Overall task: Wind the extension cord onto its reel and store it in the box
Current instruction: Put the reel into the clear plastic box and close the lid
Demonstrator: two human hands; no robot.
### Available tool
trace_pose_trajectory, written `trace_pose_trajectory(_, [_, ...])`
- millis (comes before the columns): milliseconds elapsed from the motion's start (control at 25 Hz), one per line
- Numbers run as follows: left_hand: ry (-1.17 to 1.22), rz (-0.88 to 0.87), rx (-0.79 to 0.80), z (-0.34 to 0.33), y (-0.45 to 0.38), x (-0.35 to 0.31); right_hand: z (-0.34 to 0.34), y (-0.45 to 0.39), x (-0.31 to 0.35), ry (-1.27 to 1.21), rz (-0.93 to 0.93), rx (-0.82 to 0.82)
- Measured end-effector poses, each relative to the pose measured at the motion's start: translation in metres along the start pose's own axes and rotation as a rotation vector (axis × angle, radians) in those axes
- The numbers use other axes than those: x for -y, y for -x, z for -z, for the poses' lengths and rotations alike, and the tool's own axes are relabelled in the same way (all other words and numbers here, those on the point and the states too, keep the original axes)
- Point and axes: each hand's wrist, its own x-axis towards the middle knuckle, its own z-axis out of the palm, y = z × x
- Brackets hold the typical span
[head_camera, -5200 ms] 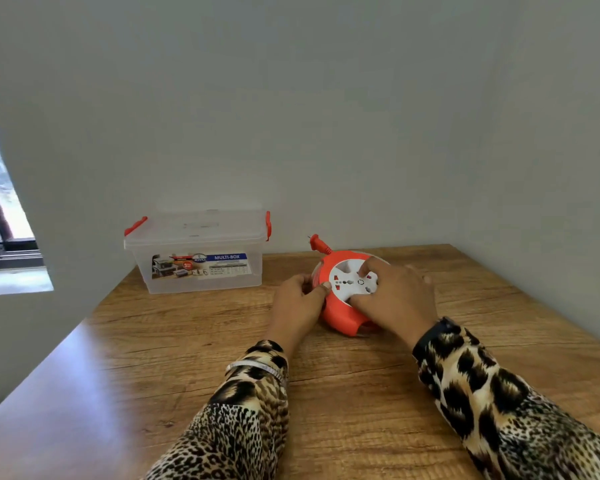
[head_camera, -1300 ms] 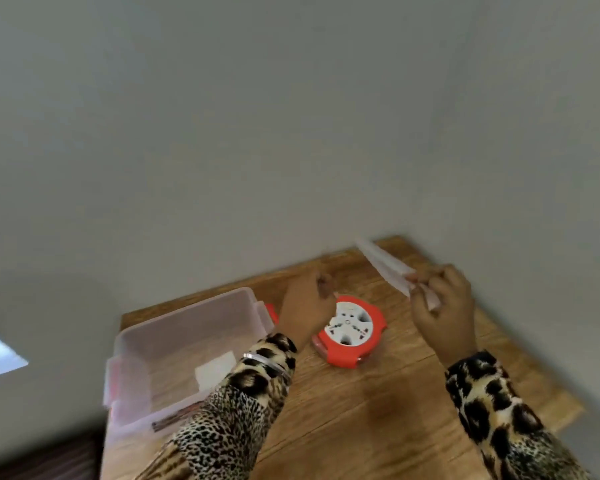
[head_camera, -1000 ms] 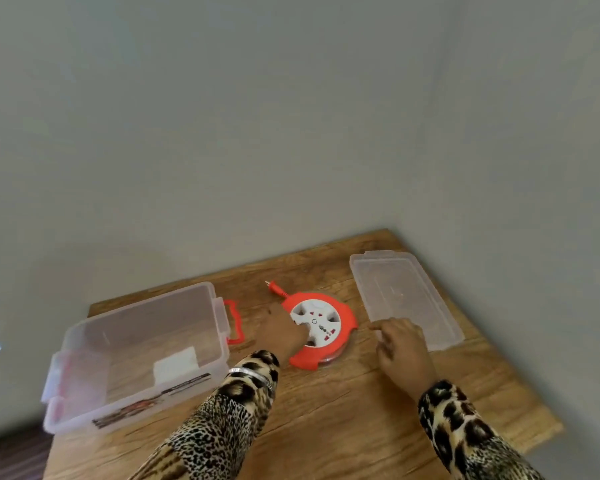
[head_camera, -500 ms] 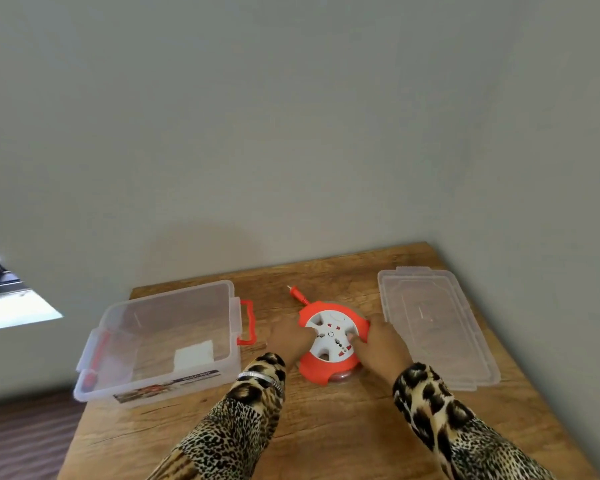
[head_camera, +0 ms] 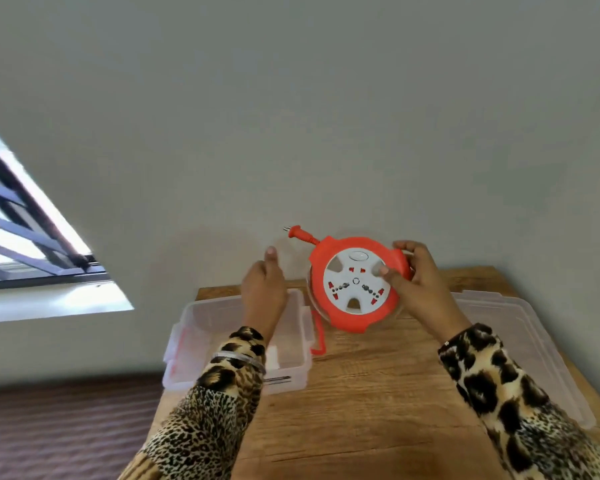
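Head view, left to right: clear storage box (head_camera: 293, 372), open, partly hidden behind left hand (head_camera: 264, 292), fingers relaxed, empty; red-and-white extension cord reel (head_camera: 355, 289) lifted off wooden table (head_camera: 378, 410), gripped by right hand (head_camera: 418, 285); lid (head_camera: 534, 355), partly sleeve-covered.

No lettering, number or brand can be read. The clear box (head_camera: 293, 344), under the left hand (head_camera: 263, 289), carries a label strip (head_camera: 278, 380) on its near wall just right of that wrist, but it shows only as a dark, blurred band. The white face of the orange reel (head_camera: 355, 284), gripped by the right hand (head_camera: 418, 282), bears socket holes, red marks and a small ring at its centre, with no legible print on any of them.
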Motion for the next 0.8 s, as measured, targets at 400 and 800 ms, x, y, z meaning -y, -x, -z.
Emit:
trace_pose_trajectory(400, [-0.213,0.005,-0.124,0.144,-0.054,0.114,-0.164,-0.010,0.047,0.619,0.296,0.673])
trace_pose_trajectory(800, [-0.249,-0.031,0.061,0.134,-0.042,0.127,-0.199,-0.018,0.009,0.777,0.088,0.760])
